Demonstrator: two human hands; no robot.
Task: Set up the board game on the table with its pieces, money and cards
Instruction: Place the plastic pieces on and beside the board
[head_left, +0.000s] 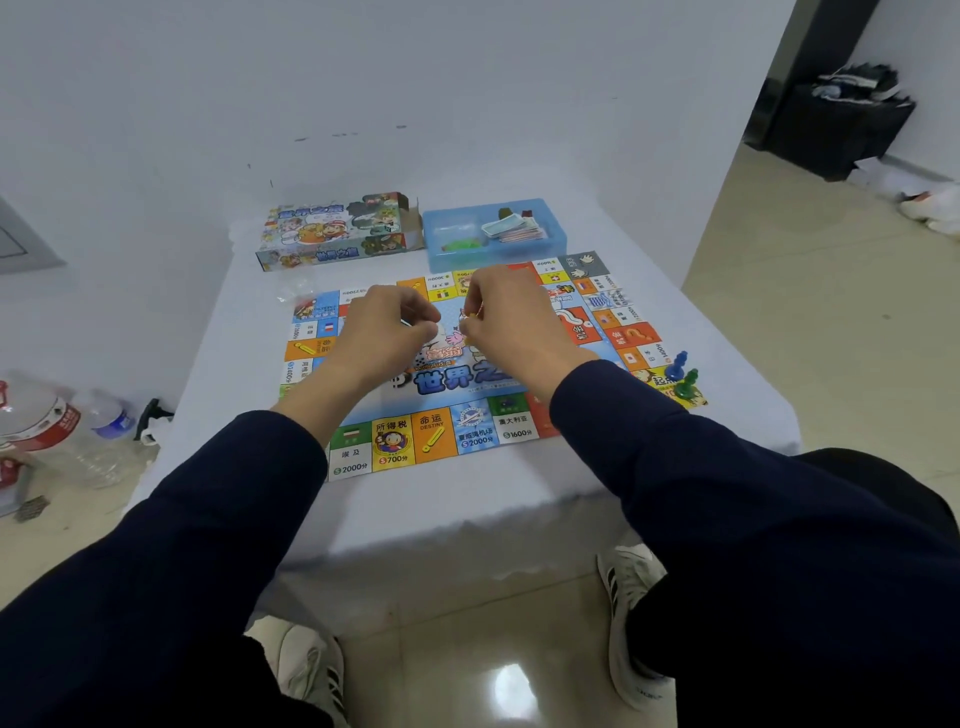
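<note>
- colourful game board lies flat mid-table, blue pawn and green pawn at its right corner
- left hand and right hand together, each pinching something tiny
- blue tray, game box at far edge

Head camera looks forward and down, close over the table.

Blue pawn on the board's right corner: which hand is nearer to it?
Right. The right hand is over the board's middle, left of the blue pawn; the left hand is farther left still, beyond the right hand.
</note>
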